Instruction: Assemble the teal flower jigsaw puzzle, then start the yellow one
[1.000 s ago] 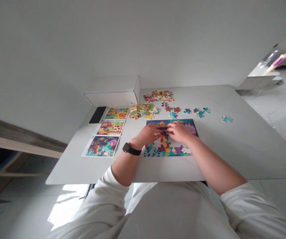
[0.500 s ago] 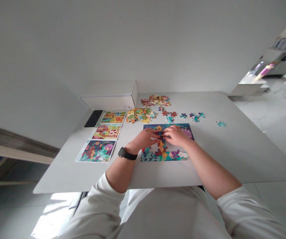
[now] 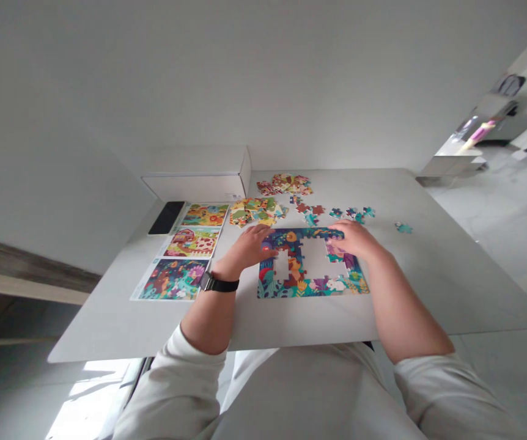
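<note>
A colourful jigsaw puzzle (image 3: pixel 296 289) lies flat in front of me, its border joined all round. Two gaps show the white table inside it, a narrow one on the left and a larger one right of centre. My left hand (image 3: pixel 255 245) rests at the puzzle's upper left edge, fingers stretched out and holding nothing. At the upper right edge, my right hand (image 3: pixel 354 238) lies with its fingers apart, also without a piece. Just beyond the puzzle are loose brown and teal pieces (image 3: pixel 310 211) and blue-teal pieces (image 3: pixel 359 214).
A single teal piece (image 3: pixel 403 227) lies far right. Yellow-green pieces (image 3: pixel 258 211) and pinkish pieces (image 3: pixel 286 183) form piles at the back. On the left are three picture sheets (image 3: pixel 174 280), a black phone (image 3: pixel 166 218) and a white box (image 3: pixel 194 186) against the wall.
My hands were together over the upper middle of the puzzle. They have moved apart, left hand to the left edge and right hand to the right edge, uncovering the large gap.
</note>
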Demonstrator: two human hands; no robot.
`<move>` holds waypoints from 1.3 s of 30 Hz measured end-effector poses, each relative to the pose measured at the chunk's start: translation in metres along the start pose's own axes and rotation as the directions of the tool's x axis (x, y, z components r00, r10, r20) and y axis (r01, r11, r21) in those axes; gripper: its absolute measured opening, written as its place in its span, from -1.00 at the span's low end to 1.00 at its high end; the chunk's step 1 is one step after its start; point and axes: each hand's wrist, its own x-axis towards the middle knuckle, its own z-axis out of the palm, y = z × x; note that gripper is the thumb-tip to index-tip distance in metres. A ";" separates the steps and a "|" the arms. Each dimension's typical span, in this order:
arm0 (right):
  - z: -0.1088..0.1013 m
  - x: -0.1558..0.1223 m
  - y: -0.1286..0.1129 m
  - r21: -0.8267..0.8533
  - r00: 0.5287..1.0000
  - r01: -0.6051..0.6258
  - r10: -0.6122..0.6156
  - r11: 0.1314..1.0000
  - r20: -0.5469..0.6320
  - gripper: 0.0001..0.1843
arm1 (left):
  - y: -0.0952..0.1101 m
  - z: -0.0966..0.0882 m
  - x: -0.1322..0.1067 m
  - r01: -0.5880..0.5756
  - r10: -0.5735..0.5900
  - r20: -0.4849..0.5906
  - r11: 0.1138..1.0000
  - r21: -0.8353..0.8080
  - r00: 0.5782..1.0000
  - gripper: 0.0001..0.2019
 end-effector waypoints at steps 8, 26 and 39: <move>-0.020 -0.048 0.018 -0.133 0.932 -0.013 0.060 0.991 0.358 0.18 | 0.021 -0.010 -0.019 0.102 -0.139 0.336 0.987 0.125 0.932 0.22; -0.014 -0.053 0.024 -0.189 0.912 -0.001 0.079 0.982 0.403 0.28 | 0.017 0.004 -0.013 0.053 -0.096 0.384 0.991 0.123 0.918 0.31; -0.023 -0.038 0.028 -0.151 0.919 -0.014 0.072 0.988 0.387 0.08 | 0.008 0.005 -0.006 0.030 -0.028 0.092 0.999 -0.024 0.995 -0.22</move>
